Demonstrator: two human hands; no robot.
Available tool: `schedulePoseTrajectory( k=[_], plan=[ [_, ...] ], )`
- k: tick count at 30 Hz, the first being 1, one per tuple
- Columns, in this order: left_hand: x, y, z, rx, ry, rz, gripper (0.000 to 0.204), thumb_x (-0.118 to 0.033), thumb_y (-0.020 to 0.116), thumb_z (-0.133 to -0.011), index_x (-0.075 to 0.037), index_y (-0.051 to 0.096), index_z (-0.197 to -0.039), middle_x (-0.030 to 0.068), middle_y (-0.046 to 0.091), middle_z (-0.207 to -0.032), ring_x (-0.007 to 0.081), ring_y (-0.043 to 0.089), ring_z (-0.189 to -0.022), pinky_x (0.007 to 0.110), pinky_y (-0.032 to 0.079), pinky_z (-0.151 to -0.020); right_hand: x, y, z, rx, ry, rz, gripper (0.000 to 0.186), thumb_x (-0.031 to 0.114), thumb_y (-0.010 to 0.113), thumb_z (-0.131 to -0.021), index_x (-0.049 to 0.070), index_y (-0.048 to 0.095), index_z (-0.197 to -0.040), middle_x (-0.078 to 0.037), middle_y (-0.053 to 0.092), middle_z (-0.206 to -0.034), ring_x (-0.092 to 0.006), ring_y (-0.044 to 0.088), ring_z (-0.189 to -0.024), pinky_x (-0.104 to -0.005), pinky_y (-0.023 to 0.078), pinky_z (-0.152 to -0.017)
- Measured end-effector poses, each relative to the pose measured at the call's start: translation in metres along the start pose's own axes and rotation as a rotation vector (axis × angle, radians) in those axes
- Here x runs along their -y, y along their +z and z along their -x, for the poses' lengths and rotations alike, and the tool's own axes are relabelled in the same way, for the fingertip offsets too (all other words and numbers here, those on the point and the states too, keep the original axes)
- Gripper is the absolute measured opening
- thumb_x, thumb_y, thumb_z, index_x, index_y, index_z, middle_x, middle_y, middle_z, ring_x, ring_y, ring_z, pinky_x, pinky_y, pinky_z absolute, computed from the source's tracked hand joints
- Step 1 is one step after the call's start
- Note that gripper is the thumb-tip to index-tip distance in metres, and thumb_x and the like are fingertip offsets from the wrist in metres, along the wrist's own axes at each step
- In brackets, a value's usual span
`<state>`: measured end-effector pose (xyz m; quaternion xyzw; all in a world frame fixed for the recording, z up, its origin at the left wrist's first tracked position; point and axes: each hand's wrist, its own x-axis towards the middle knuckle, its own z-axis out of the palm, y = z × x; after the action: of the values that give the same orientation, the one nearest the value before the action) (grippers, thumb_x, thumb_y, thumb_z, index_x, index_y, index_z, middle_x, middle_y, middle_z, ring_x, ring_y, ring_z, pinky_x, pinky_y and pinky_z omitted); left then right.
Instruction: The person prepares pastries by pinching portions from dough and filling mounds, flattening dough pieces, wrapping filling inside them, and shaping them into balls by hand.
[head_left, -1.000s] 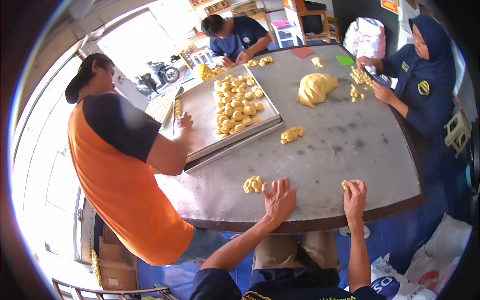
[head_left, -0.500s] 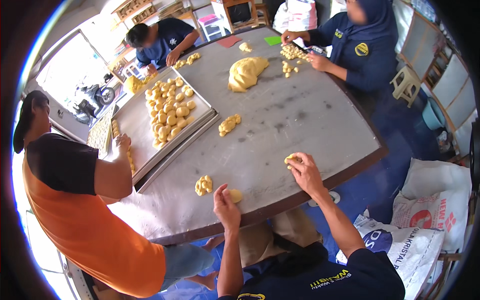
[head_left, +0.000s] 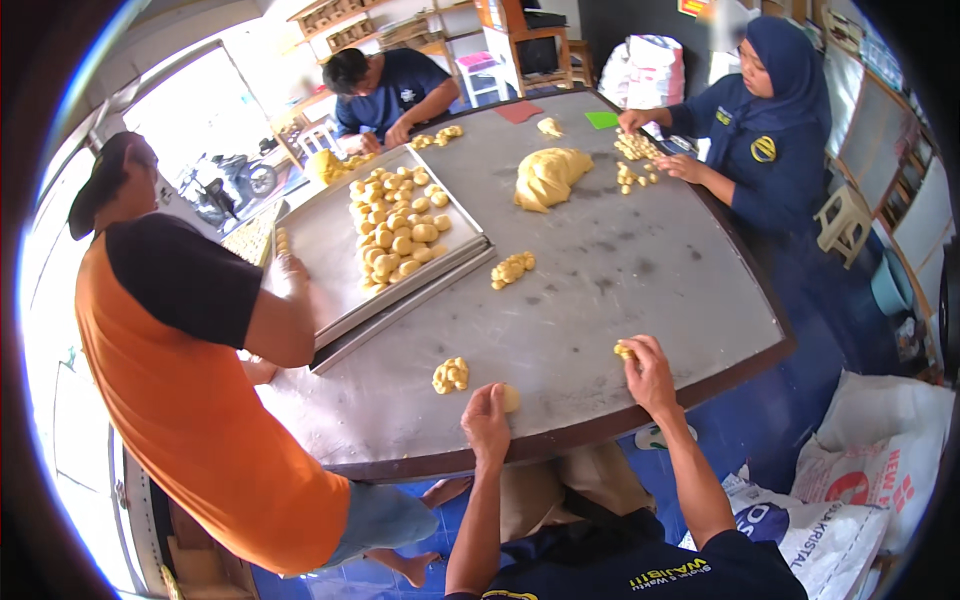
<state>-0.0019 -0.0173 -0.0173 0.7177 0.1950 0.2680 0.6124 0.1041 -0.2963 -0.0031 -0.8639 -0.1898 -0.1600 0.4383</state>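
Head view, and from where I stand the left hand (head_left: 486, 424) is the one that has changed: a second ago it was spread palm-down on the tabletop (head_left: 610, 285), and now it is raised on edge with its fingers drawn together. That move has bared a flattened dough round (head_left: 512, 398) just to the right of its fingers, near the table's front edge. To my eye the pressing is finished, and the round is now free to be worked with. Whether those bunched fingers touch it, or have hold of anything, I can't tell from here.

Over to the right, the right hand (head_left: 650, 378) has kept its grip: thumb and fingertips nearly closed on a small dough piece (head_left: 623, 351), well apart from the round. A knobbly dough cluster (head_left: 451, 375) lies near the left hand, and the dough balls (head_left: 398, 225) on the metal tray (head_left: 327, 285) look undisturbed.
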Motion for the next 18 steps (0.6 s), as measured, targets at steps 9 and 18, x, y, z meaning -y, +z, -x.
schedulePoseTrajectory(
  k=[9, 18],
  plan=[
    [-0.007, 0.004, -0.001, 0.0, 0.014, -0.024, 0.02, -0.015, 0.07, -0.1, 0.002, 0.068, -0.111, 0.0026, 0.071, -0.093, 0.008, 0.064, -0.084, 0.025, 0.053, -0.078, -0.009, -0.003, -0.002, -0.165, -0.009, 0.0, 0.046, -0.007, 0.066, -0.086, 0.006, 0.06, -0.129, -0.011, 0.058, -0.111, -0.0267, 0.065, -0.094, -0.036, 0.055, -0.084],
    [0.001, 0.002, -0.007, -0.018, 0.017, -0.016, 0.021, -0.016, 0.069, -0.101, 0.002, 0.064, -0.11, 0.0048, 0.071, -0.092, 0.0095, 0.066, -0.085, 0.026, 0.053, -0.077, -0.014, -0.001, -0.005, -0.152, 0.131, -0.187, 0.023, -0.001, 0.062, -0.097, 0.0, 0.062, -0.119, -0.014, 0.069, -0.108, -0.0223, 0.069, -0.085, -0.0351, 0.057, -0.075]
  ],
)
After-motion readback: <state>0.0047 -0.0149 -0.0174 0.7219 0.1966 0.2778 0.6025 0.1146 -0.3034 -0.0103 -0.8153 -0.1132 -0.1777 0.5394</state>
